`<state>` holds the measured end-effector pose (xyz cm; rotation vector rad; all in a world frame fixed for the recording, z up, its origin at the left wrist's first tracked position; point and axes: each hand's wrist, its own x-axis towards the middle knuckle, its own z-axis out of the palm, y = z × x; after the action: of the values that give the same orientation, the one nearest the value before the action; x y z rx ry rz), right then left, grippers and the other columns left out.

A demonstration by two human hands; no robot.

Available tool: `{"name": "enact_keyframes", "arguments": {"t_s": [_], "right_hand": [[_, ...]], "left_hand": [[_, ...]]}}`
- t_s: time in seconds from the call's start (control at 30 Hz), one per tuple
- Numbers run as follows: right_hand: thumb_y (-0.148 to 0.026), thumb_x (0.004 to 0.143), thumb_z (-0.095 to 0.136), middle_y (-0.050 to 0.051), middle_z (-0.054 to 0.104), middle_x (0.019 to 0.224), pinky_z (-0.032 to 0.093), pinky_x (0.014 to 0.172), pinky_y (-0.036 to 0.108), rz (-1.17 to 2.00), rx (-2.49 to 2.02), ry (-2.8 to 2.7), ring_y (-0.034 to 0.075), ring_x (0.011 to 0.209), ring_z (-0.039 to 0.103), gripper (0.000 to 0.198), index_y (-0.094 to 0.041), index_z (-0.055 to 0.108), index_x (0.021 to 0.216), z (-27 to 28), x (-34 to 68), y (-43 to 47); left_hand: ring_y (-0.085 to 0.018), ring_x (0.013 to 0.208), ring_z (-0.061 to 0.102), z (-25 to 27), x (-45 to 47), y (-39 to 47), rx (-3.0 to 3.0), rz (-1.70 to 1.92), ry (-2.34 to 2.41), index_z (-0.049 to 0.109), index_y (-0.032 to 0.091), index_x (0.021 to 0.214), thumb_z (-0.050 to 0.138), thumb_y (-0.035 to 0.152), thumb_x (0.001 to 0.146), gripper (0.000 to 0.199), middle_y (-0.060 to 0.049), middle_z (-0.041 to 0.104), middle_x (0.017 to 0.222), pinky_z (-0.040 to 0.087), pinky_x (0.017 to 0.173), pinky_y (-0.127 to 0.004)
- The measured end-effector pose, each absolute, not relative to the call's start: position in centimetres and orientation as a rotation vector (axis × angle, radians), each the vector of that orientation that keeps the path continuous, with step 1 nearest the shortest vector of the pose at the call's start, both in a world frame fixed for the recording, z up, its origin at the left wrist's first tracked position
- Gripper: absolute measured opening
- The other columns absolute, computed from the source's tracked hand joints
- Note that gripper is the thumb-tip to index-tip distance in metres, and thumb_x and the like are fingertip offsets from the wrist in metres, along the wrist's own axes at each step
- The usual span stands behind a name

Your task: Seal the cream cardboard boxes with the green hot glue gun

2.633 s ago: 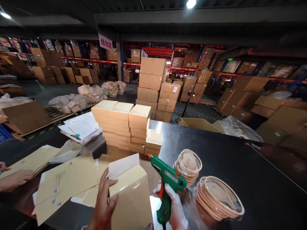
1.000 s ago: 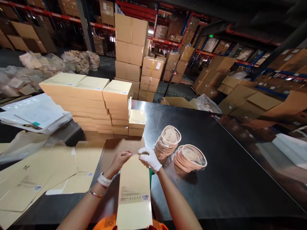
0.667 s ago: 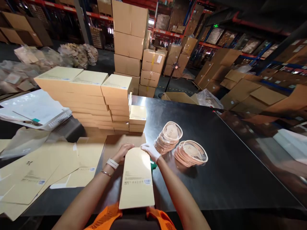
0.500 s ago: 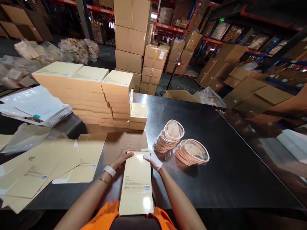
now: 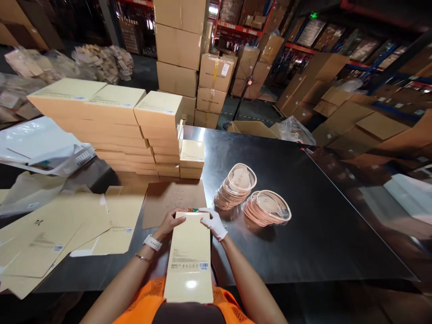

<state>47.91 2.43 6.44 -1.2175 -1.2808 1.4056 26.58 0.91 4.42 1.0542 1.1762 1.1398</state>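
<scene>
At the black tabletop, we held a cream box lengthwise, its long axis running from our orange vest out to the bare left hand and gloved right hand, about equally near, each pinching a far corner; a green-and-orange tip showed just beyond.

Easiest lane is off to the right hand's side: the black worktop is wide open past the two stacks of clear oval packs, but those sit close together, so I'd call it tight between them. Straight ahead there's only the low, flat cardboard sheet before you hit the tall wall of boxes, while the left hand's side is cluttered with overlapping flat cartons and a white basket behind.
</scene>
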Motion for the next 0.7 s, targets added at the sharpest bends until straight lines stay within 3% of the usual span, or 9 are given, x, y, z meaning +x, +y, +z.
{"name": "enact_keyframes", "arguments": {"t_s": [0.13,0.2,0.3,0.43,0.53,0.7], "right_hand": [[-0.043,0.063,0.074,0.006,0.071,0.103,0.047,0.099,0.041,1.237,-1.209,-1.24,0.024,0.102,0.063,0.045,-0.02,0.067,0.101,8.5,46.9,1.2],[-0.043,0.067,0.072,0.009,0.067,0.115,0.048,0.1,0.04,1.206,-1.199,-1.239,0.024,0.107,0.062,0.05,-0.02,0.063,0.111,10.5,46.6,0.4],[-0.044,0.072,0.074,0.009,0.064,0.12,0.051,0.097,0.038,1.195,-1.108,-1.35,0.024,0.106,0.063,0.059,-0.021,0.058,0.123,14.3,46.6,-0.7],[-0.048,0.076,0.077,0.01,0.06,0.126,0.046,0.106,0.041,0.978,-0.937,-1.571,0.027,0.121,0.058,0.048,-0.022,0.061,0.113,18.5,47.4,-1.9],[-0.051,0.082,0.074,0.012,0.054,0.135,0.045,0.107,0.042,0.844,-0.837,-1.646,0.028,0.13,0.054,0.045,-0.024,0.06,0.113,19.6,47.6,-2.4],[-0.044,0.09,0.067,0.007,0.036,0.155,0.039,0.113,0.046,0.697,-0.7,-1.75,0.026,0.137,0.047,0.031,-0.03,0.057,0.116,18.9,48.0,-2.7]], "left_hand": [[-0.031,0.099,0.065,7.8,26.2,0.6,1.161,1.252,1.177,0.075,0.017,0.077,0.081,0.065,0.058,0.052,-0.013,0.07,0.098,0.048,0.097,-0.047],[-0.03,0.102,0.063,10.2,25.8,0.3,1.21,1.319,1.174,0.074,0.019,0.074,0.079,0.068,0.06,0.051,-0.012,0.068,0.1,0.045,0.101,-0.047],[-0.031,0.113,0.059,14.3,25.0,-0.8,1.324,1.393,1.141,0.075,0.021,0.073,0.077,0.067,0.065,0.047,-0.013,0.065,0.118,0.043,0.105,-0.046],[-0.031,0.124,0.055,18.5,24.8,-2.7,1.431,1.362,1.189,0.076,0.024,0.086,0.065,0.061,0.082,0.038,-0.012,0.056,0.139,0.043,0.106,-0.045],[-0.03,0.118,0.058,19.8,25.3,-3.6,1.409,1.409,1.257,0.076,0.025,0.087,0.067,0.056,0.082,0.032,-0.011,0.064,0.125,0.045,0.103,-0.043],[-0.027,0.101,0.062,20.3,26.0,-3.7,1.386,1.486,1.306,0.074,0.023,0.07,0.07,0.057,0.077,0.034,-0.009,0.065,0.101,0.05,0.089,-0.037]]}}
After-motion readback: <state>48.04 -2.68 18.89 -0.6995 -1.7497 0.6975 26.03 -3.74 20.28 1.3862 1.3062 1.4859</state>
